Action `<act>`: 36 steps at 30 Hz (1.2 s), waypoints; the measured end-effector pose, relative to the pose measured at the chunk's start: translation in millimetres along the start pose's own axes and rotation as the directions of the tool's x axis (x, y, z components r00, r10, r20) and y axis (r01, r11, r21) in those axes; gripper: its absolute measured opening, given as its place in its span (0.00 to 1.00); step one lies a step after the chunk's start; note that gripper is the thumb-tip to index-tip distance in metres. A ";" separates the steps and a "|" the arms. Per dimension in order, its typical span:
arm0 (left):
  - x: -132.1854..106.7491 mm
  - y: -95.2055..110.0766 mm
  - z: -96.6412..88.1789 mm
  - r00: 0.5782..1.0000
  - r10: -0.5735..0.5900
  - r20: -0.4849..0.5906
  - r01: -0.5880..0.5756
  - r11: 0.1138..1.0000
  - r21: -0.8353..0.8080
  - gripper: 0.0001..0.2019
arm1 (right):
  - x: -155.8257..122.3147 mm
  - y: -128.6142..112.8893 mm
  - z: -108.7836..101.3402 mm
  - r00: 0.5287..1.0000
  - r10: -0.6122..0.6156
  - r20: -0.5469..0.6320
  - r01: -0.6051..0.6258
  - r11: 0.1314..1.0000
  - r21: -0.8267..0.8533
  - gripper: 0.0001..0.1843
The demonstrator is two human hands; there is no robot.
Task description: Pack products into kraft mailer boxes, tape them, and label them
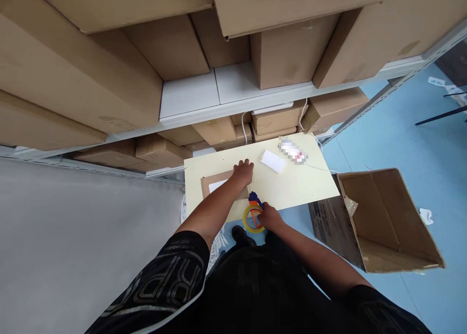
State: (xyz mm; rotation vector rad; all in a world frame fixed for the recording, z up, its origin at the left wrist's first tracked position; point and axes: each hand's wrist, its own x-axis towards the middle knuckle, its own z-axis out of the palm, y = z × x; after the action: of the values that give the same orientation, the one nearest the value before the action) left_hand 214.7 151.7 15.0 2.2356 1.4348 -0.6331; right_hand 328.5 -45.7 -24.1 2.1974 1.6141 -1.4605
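Observation:
A small flat cardboard box (207, 182) with a white label lies on the pale yellow tabletop (302, 183). My left hand (243, 173) is at its far right corner, fingers bent over the edge and holding it. In my right hand (270, 218) is a tape dispenser (254, 205), orange and dark blue, carrying a large yellow-rimmed roll of tape. The dispenser's blue head is close to the box's near right corner; whether they touch, I cannot tell. Right of my left hand lies a white card or small packet (273, 161).
A blurred-out white device (293, 151) with a cable sits at the table's back right. Shelving (241, 98) packed with cardboard boxes rises behind. An open carton (394, 222) stands on the blue floor at right; a grey wall (80, 246) is at left.

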 end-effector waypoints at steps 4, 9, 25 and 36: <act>-27.1 -21.7 1.5 0.978 0.008 -0.210 -0.032 0.994 -0.108 0.27 | -3.7 -11.4 15.4 1.000 0.009 0.012 -0.009 1.000 0.018 0.21; -94.8 -107.2 20.6 0.904 -0.216 -0.368 0.136 0.963 -0.232 0.29 | -8.0 -17.0 28.0 0.999 0.034 -0.005 -0.034 0.997 0.072 0.20; -195.9 -123.7 96.9 0.947 0.082 -0.310 -0.098 0.994 -0.038 0.51 | 95.8 -71.5 -62.2 0.999 -0.033 0.031 0.032 0.999 0.015 0.25; -162.7 -89.7 106.8 0.927 -0.081 -0.365 0.013 0.982 -0.186 0.55 | 31.9 -23.9 -16.7 0.997 -0.046 0.060 0.047 0.999 -0.023 0.27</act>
State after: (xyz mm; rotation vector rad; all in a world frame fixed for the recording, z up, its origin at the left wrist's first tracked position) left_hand 56.1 7.6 13.0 2.2611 1.6522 -0.0811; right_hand 321.4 -3.1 -26.1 2.0965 1.6661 -1.4950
